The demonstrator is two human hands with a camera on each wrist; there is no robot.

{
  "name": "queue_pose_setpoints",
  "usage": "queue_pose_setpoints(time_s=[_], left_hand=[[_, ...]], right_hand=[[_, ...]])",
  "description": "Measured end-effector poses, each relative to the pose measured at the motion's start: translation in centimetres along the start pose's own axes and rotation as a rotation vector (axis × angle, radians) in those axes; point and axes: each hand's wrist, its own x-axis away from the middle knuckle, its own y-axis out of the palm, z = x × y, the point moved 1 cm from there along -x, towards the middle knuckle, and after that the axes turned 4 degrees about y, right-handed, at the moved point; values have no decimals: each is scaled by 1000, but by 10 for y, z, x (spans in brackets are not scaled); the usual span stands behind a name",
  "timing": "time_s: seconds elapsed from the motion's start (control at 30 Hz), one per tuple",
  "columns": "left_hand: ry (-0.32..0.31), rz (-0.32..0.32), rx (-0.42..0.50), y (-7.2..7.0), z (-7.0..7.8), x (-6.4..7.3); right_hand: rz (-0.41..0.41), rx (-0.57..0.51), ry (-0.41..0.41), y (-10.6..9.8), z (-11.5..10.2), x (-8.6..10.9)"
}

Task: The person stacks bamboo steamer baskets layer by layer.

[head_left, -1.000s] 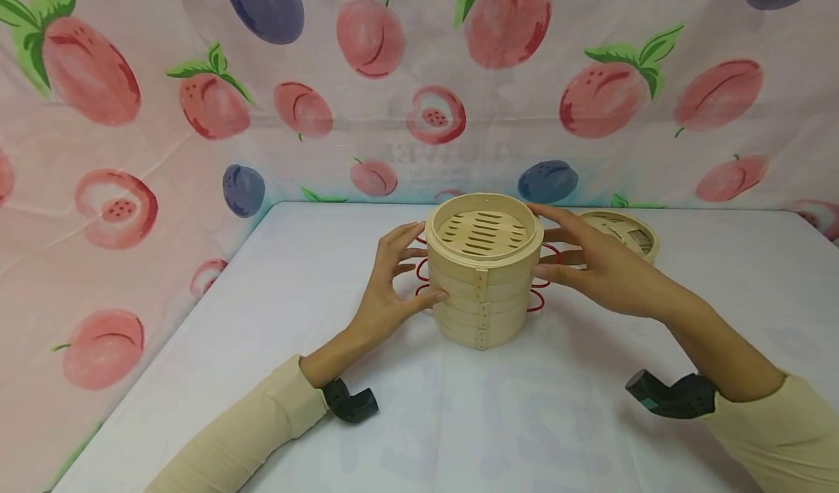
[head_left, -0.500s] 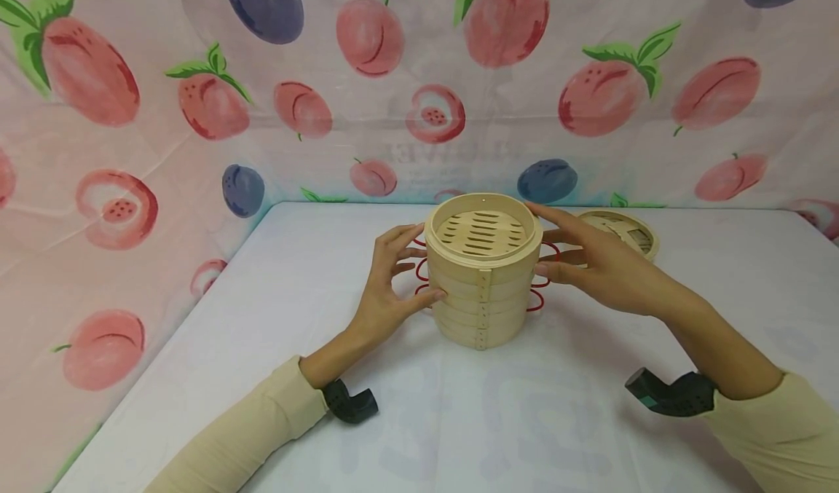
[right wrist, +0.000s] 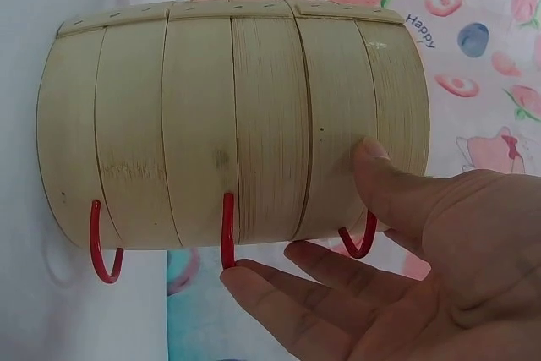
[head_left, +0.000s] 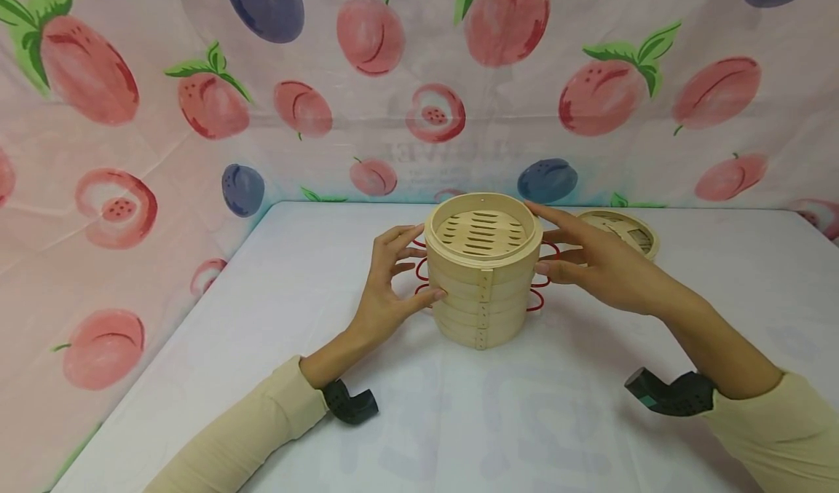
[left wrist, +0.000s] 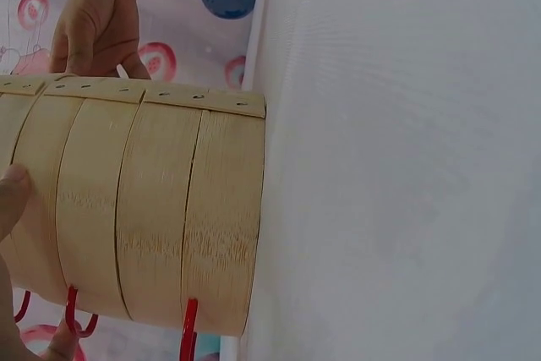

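Observation:
A round bamboo steamer (head_left: 459,318) of stacked baskets stands upright on the table, its slotted top basket floor (head_left: 485,232) showing. My left hand (head_left: 388,285) holds its left side, thumb pressed on the front wall, other fingers around the side and back. From the right, my right hand (head_left: 606,271) holds the upper part; in the right wrist view its thumb (right wrist: 372,158) presses the wall and its fingers reach near the red loops (right wrist: 228,230). The top seam strip (head_left: 486,285) sits slightly right of the lower strips.
Behind my right hand lies a round woven bamboo lid (head_left: 639,238). A white cloth (head_left: 524,420) covers the table. A fruit-printed curtain (head_left: 367,121) hangs at its back and left. Dark wrist devices (head_left: 675,393) are on both forearms.
The top basket's seam strip has shifted slightly to the right against the strips below. Both hands keep nearly the same hold, and the lid has stayed in place.

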Motion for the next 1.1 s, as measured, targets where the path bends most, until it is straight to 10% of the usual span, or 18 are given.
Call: queue_pose_setpoints(time_s=[1.1], left_hand=[[-72,-65,120,3,-4,-10]], right_hand=[[-10,11,-7,-4,4,-4]])
